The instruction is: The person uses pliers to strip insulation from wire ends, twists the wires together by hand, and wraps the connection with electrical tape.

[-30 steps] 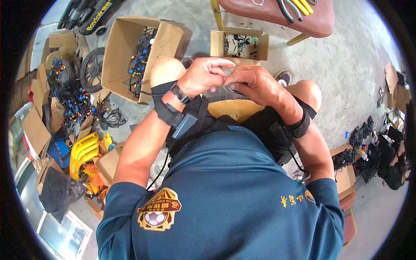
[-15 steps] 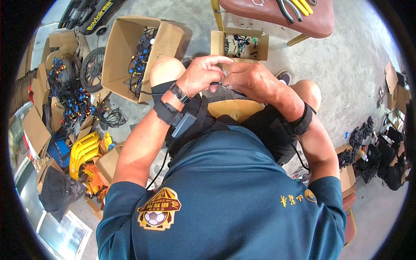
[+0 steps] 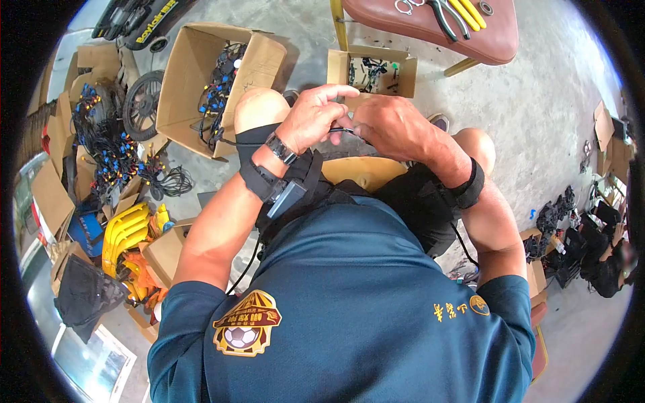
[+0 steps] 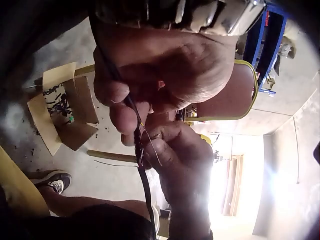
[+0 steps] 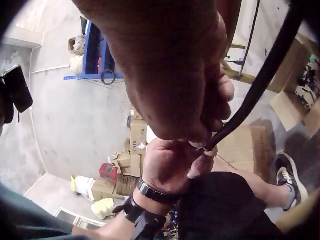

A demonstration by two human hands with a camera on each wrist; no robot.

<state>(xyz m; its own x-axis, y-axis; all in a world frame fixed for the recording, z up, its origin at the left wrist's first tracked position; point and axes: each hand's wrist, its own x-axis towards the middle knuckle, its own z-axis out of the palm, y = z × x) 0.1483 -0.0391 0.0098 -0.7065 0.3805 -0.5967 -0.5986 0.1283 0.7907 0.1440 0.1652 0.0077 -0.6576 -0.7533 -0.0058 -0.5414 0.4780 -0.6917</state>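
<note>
Both hands meet above the lap, working on a thin black cable [image 4: 146, 192]. The left hand [image 3: 310, 119], with a watch at its wrist, holds the cable between thumb and curled fingers; its index finger sticks out. Facing it, the right hand [image 3: 398, 129] pinches the cable at a stretch where the black sheath is parted. Fine bare wires [image 4: 153, 144] stick out there in the left wrist view. In the right wrist view the cable [image 5: 257, 90] runs up and away past the right hand's fingers, and the right fingertips partly hide the join.
Ahead on the floor stand a small carton [image 3: 406, 79] of black parts and a larger carton [image 3: 176, 101] of cables. A red-brown seat [image 3: 403, 20] bears pliers [image 3: 449, 19]. Cable bundles [image 3: 114, 148] and yellow parts [image 3: 124, 235] lie left; black items [image 3: 598, 235] lie right.
The right hand has shifted slightly right and turned, its knuckles now higher. More of the black cable shows between the hands. The left hand has barely moved; the head view has tilted a little.
</note>
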